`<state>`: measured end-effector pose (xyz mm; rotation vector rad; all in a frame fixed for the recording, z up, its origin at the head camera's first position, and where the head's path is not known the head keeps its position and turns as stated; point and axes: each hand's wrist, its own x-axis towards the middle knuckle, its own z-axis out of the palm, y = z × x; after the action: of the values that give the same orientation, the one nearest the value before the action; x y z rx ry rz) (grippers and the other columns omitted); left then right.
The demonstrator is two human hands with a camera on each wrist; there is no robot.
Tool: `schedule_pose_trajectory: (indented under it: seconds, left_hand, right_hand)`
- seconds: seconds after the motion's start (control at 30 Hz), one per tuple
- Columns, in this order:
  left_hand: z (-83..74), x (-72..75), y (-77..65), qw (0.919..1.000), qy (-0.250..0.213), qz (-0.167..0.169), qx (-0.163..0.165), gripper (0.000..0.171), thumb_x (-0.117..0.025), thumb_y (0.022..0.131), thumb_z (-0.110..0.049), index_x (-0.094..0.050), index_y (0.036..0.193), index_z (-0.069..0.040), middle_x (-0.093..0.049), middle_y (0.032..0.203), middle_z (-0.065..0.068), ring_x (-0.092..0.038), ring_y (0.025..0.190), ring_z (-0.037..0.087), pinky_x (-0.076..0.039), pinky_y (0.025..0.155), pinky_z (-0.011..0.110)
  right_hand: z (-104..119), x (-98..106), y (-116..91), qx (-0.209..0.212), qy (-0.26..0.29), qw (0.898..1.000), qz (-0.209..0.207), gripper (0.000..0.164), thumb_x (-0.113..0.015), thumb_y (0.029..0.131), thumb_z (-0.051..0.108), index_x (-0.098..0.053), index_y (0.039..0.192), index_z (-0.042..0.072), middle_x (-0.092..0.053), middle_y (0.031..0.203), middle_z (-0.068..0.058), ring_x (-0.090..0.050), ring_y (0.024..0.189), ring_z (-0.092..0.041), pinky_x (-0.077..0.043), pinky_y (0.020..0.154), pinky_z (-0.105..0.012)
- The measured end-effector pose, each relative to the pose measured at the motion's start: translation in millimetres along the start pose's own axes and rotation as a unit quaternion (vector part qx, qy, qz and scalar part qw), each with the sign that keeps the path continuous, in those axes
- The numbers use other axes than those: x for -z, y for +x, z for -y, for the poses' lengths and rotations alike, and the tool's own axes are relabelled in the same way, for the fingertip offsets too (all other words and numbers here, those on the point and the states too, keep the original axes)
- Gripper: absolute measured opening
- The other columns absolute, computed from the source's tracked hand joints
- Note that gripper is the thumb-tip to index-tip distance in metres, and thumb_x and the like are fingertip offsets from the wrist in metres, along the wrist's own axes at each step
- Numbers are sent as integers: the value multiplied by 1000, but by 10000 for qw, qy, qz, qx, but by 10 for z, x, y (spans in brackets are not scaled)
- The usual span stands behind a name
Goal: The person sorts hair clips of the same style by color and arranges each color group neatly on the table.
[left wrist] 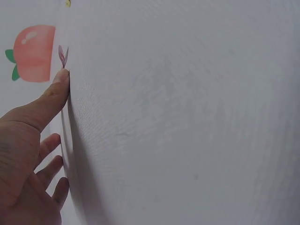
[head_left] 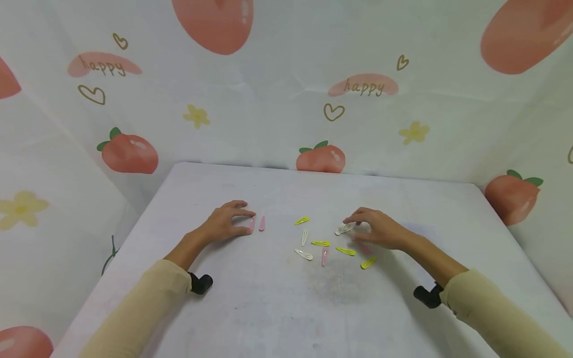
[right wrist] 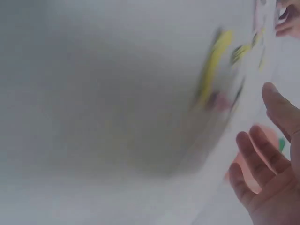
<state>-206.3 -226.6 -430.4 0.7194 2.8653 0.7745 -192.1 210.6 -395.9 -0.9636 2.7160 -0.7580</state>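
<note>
Left hand (head_left: 221, 223) at pink clips (head_left: 262, 223) centre-left, fingers spread; right hand (head_left: 378, 229), fingers apart, should pinch white clips (head_left: 343, 229) singly.

My left hand (head_left: 227, 220): just beside two pink teardrop-shaped hair clips (head_left: 262, 223).
My right hand (head_left: 375, 228): at white teardrop-shaped hair clips (head_left: 343, 229).
Yellow teardrop-shaped hair clips (head_left: 320, 243): scattered between my hands, one before my right.
White rectangular table (head_left: 268, 308): under all clips.
Peach-printed cloth backdrop (head_left: 268, 99): behind the table.

You can read "happy" twice on the backdrop (head_left: 268, 99). You'll find each on a pink patch (head_left: 76, 65).
</note>
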Motion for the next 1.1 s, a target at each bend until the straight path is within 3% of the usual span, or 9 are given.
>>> schedule_pose_trajectory:
  seconds: [0.17, 0.3, 0.6, 0.87, 1.1]
  left_hand:
    - [2, 9, -4, 10000, -2, -23, -46, 48, -78, 86, -28, -68, 128, -8, -50, 143, 23, -40, 136, 44, -29, 103, 70]
    - [-4, 20, -11, 10000, -47, 2, -4, 48, -78, 86, -29, -68, 129, -9, -49, 143, 22, -39, 136, 44, -29, 103, 69]
    - [-6, 7, -8, 9999, -49, 67, 59, 49, -77, 86, -30, -67, 130, -9, -48, 145, 22, -37, 138, 44, -27, 104, 70]
    - [-2, 3, -7, 10000, -82, 19, 5, 50, -78, 86, -32, -68, 129, -9, -48, 145, 22, -38, 137, 44, -27, 104, 70]
    - [1, -7, -9, 10000, -84, 16, 8, 49, -77, 86, -30, -67, 130, -8, -48, 145, 22, -37, 138, 44, -27, 105, 70]
  right_hand:
    - [-166, 42, -260, 119, 116, 9996, 228, 39, -76, 86, 7, -69, 124, 5, -66, 115, -8, -61, 106, -30, -50, 89, -50]
    - [-225, 26, -343, 149, 204, 9989, 404, 42, -75, 87, 6, -67, 128, 7, -63, 118, -6, -59, 112, -30, -48, 93, -51]
    - [-242, -34, -333, 21, -5, 9992, 412, 45, -80, 84, 13, -69, 127, 14, -61, 118, -2, -55, 113, -27, -47, 94, -51]
    - [-237, -74, -329, -83, -121, 9996, 262, 49, -85, 79, 20, -71, 124, 8, -62, 118, -5, -55, 113, -28, -47, 94, -51]
    - [-208, -83, -289, -79, -154, 9997, 162, 47, -84, 80, 21, -71, 122, 7, -63, 114, -5, -57, 109, -28, -49, 92, -50]
